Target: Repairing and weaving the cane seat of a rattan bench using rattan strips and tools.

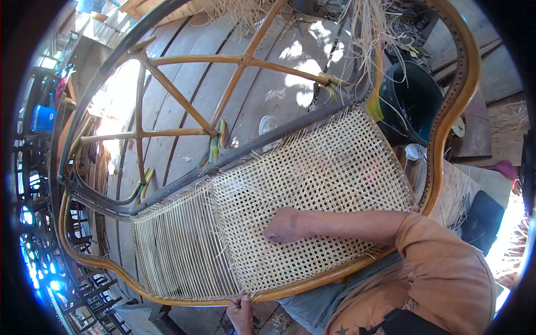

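A long curved rattan furniture frame (326, 276) lies in front of me, with pale woven cane webbing (335, 162) filling its panel. The right part has an open mesh weave; on the left, parallel cane strands (178, 245) run without a full weave. My right hand (285, 226) rests as a fist on the mesh, and its curled fingers hide whatever they hold. At the near rim, where weave meets bare strands, my left hand (241, 314) pinches the end of a cane strand. Short loose ends stick up along that boundary.
Rattan braces (243, 59) cross beyond the panel above a plank floor (190, 44). A dark bucket (405, 103) stands at the far right, near loose cane fibres (368, 28). A blue container (43, 118) and stacked dark frames are at the left.
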Tool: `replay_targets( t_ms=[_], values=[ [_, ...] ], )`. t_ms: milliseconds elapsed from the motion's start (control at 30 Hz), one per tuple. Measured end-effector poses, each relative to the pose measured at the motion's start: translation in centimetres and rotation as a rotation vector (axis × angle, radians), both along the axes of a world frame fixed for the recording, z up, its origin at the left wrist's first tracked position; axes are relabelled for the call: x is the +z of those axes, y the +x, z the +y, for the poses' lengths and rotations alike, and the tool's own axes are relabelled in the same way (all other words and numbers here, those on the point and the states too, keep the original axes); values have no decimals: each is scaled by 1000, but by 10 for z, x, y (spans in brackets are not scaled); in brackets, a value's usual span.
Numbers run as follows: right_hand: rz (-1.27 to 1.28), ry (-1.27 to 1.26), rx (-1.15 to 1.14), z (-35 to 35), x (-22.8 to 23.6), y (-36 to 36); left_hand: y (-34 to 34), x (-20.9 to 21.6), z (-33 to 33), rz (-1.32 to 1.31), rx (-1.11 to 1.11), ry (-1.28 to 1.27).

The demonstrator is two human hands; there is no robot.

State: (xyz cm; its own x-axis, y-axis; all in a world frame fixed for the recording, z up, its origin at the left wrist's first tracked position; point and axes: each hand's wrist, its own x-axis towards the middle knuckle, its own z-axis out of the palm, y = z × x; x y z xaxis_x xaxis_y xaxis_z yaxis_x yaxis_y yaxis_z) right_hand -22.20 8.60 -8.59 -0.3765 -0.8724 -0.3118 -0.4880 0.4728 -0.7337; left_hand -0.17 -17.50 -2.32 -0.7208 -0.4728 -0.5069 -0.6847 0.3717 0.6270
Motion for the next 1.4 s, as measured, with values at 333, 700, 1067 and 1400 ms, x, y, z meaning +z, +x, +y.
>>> replay_targets(
  t_ms=[333,700,1067,1400],
  values=[
    [192,-39,-107,-8,-12,17,-8,40,25,39,-172,-413],
    [62,-110,26,-95,35,82,0,38,21,44,98,-123],
    [-203,-297,24,-110,55,102,21,47,21,227,335,394],
    [82,-292,63,-34,196,78,-1,135,81,603,-39,-77]
  ],
)
